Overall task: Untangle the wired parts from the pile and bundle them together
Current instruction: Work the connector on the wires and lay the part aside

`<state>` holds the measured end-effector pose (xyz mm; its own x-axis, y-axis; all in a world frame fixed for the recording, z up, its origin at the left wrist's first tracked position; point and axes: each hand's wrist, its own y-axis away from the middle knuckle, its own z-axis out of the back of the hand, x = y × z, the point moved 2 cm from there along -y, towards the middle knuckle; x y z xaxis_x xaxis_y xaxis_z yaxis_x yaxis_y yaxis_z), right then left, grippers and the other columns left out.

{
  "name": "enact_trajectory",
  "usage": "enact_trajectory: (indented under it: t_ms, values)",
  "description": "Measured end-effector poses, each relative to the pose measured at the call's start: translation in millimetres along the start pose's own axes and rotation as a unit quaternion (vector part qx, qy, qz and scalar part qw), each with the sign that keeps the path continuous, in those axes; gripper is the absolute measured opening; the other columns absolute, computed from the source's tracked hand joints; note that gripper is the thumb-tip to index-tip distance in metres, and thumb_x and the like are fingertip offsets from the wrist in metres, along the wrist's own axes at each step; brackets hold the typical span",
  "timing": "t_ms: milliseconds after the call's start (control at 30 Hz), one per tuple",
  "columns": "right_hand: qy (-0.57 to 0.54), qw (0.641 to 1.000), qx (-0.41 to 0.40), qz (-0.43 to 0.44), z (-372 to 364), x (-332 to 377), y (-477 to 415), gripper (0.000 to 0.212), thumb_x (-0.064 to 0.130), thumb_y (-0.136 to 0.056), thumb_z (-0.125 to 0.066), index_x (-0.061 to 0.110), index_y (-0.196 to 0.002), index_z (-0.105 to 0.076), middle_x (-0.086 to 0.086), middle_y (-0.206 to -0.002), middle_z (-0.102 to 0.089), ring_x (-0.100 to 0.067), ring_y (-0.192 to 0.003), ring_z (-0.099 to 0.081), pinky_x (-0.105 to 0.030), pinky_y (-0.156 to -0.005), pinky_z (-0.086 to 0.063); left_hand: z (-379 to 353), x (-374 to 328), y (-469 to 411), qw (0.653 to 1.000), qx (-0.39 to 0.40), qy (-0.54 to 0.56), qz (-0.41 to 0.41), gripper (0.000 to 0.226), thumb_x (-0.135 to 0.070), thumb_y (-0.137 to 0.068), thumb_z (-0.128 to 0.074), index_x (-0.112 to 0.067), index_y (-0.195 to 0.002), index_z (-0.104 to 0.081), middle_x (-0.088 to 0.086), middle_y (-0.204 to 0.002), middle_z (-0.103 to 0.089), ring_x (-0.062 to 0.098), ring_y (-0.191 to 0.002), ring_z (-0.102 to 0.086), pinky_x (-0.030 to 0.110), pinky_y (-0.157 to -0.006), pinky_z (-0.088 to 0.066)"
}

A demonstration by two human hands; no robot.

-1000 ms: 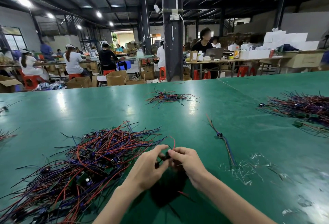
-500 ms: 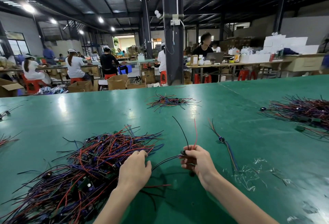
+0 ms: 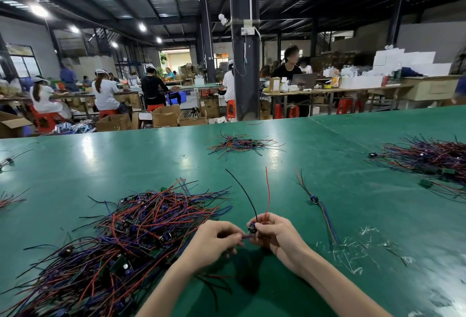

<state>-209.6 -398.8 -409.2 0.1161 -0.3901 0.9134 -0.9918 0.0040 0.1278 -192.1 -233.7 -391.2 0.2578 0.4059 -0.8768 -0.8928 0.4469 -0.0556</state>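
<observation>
Left hand: your left hand [image 3: 214,241] is up off the surface, thumb and fingertips pinching the purple leads of one wired part [image 3: 251,229].
Right hand: your right hand [image 3: 278,234] has its fingers curled round that same wired part, gripping it at the small dark body, almost touching the left hand's fingertips.
Wired part: it's there between your two hands, held above the green surface [image 3: 327,165] close to your side. A black wire [image 3: 248,198] arches up and away to the left, and a red wire [image 3: 268,190] stands nearly straight up.
Big pile: the big pile [image 3: 131,236] sprawls on the surface left of your hands, a tangle of red, blue, purple and black wires with small green boards in it. Its near edge runs right beside your left wrist.
Loose part: one loose part [image 3: 314,199] lies alone to the right of your hands, its wires stretched out both away from you and toward you.
Plastic scraps: clear plastic scraps [image 3: 353,251] are scattered by its near end, right of your right forearm.
Far piles: a small pile [image 3: 239,144] sits far out in the middle, well apart from you, and a larger right pile [image 3: 433,157] spreads to the right edge.
Left edge: a few stray bits [image 3: 7,161] lie out there.
Beyond: people sit at benches past the surface, a dark pillar [image 3: 243,64] rises in the middle, and cardboard boxes [image 3: 166,116] stand on the floor.
</observation>
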Motion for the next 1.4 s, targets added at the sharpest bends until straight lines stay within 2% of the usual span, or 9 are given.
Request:
enact_trajectory:
  t_ms: [133, 300, 600, 733, 800, 967, 1133, 1300, 1400]
  values:
    - [-0.009, 1.000, 0.006, 0.004, 2.0, 1.2, 0.4, 0.011, -0.011, -0.087, -0.053, -0.002, -0.083, -0.058, -0.009, -0.065, -0.057, -0.014, -0.053, -0.052, -0.027, -0.054, -0.054, -5.6, 0.9, 0.6, 0.992, 0.014, 0.115, 0.057, 0.011, 0.002, -0.089, -0.061, -0.004, -0.086, -0.069, 0.005, -0.068, -0.069, 0.011, -0.055, -0.060, 0.022, -0.054, -0.052]
    - [-0.025, 1.000, -0.014, 0.003, 2.6, 1.8, -1.4, 0.012, -0.006, -0.087, -0.056, 0.002, -0.079, -0.058, -0.011, -0.067, -0.061, -0.015, -0.051, -0.055, -0.027, -0.051, -0.054, -11.0, 1.8, 1.2, 0.972, 0.016, 0.207, 0.108, 0.007, 0.005, -0.088, -0.059, 0.003, -0.090, -0.066, 0.010, -0.067, -0.067, 0.014, -0.054, -0.062, 0.025, -0.054, -0.055]
    - [-0.006, 0.999, -0.033, 0.013, 1.9, -4.2, -8.8, 0.010, -0.012, -0.086, -0.056, -0.002, -0.084, -0.058, -0.018, -0.074, -0.062, -0.018, -0.053, -0.059, -0.025, -0.049, -0.053, -18.6, 9.1, 3.6, 0.953, 0.047, 0.256, 0.154, 0.013, 0.010, -0.090, -0.051, 0.005, -0.100, -0.059, 0.012, -0.065, -0.062, 0.018, -0.055, -0.061, 0.029, -0.053, -0.057]
    - [0.032, 0.999, -0.026, 0.021, 0.5, -6.9, -11.0, 0.012, -0.011, -0.086, -0.057, 0.000, -0.081, -0.060, -0.011, -0.067, -0.060, -0.016, -0.054, -0.060, -0.025, -0.052, -0.054, -21.3, 6.1, 3.3, 0.955, 0.046, 0.255, 0.141, 0.011, -0.005, -0.093, -0.056, 0.004, -0.094, -0.062, 0.010, -0.071, -0.063, 0.016, -0.057, -0.060, 0.029, -0.053, -0.056]
    - [0.051, 0.998, -0.014, 0.027, -0.5, -6.5, -10.9, 0.011, -0.010, -0.085, -0.059, 0.000, -0.082, -0.060, -0.008, -0.066, -0.061, -0.013, -0.054, -0.060, -0.023, -0.053, -0.054, -22.5, 5.9, 3.0, 0.961, 0.027, 0.244, 0.130, 0.015, -0.012, -0.092, -0.059, 0.003, -0.092, -0.064, 0.009, -0.072, -0.064, 0.015, -0.054, -0.059, 0.026, -0.048, -0.054]
    - [0.087, 0.995, 0.022, 0.037, -5.2, -6.2, -10.1, 0.012, -0.009, -0.084, -0.061, 0.003, -0.081, -0.062, -0.004, -0.065, -0.063, -0.011, -0.058, -0.059, -0.019, -0.059, -0.051, -21.6, 10.4, 5.8, 0.981, -0.002, 0.164, 0.104, 0.014, -0.014, -0.092, -0.060, -0.003, -0.084, -0.065, 0.005, -0.051, -0.056, 0.011, -0.033, -0.044, 0.018, -0.034, -0.035]
    - [0.048, 0.996, 0.078, 0.001, -0.5, -1.2, -10.1, 0.012, -0.008, -0.089, -0.054, -0.001, -0.087, -0.063, -0.007, -0.069, -0.064, -0.012, -0.061, -0.065, -0.022, -0.062, -0.056, -21.1, 7.9, 5.9, 0.971, 0.009, 0.216, 0.102, 0.014, -0.009, -0.095, -0.054, -0.002, -0.085, -0.061, 0.004, -0.063, -0.062, 0.005, -0.041, -0.035, 0.014, -0.033, -0.024]
    - [0.040, 0.995, 0.092, -0.025, 0.8, 0.0, -11.8, 0.005, -0.002, -0.085, -0.060, 0.001, -0.082, -0.061, -0.003, -0.067, -0.068, -0.010, -0.060, -0.066, -0.020, -0.059, -0.054, -20.9, 7.1, 3.8, 0.969, 0.006, 0.225, 0.102, 0.025, -0.025, -0.093, -0.057, -0.007, -0.075, -0.059, 0.003, -0.059, -0.057, 0.005, -0.039, -0.027, 0.013, -0.035, -0.018]
    - [0.048, 0.994, 0.089, -0.035, 1.3, 0.3, -12.5, 0.011, 0.001, -0.084, -0.063, 0.007, -0.076, -0.060, 0.000, -0.063, -0.066, -0.008, -0.055, -0.064, -0.018, -0.053, -0.050, -22.1, 8.9, 3.3, 0.972, 0.004, 0.218, 0.090, 0.023, -0.023, -0.092, -0.058, -0.007, -0.075, -0.061, 0.002, -0.057, -0.056, 0.005, -0.037, -0.026, 0.014, -0.036, -0.017]
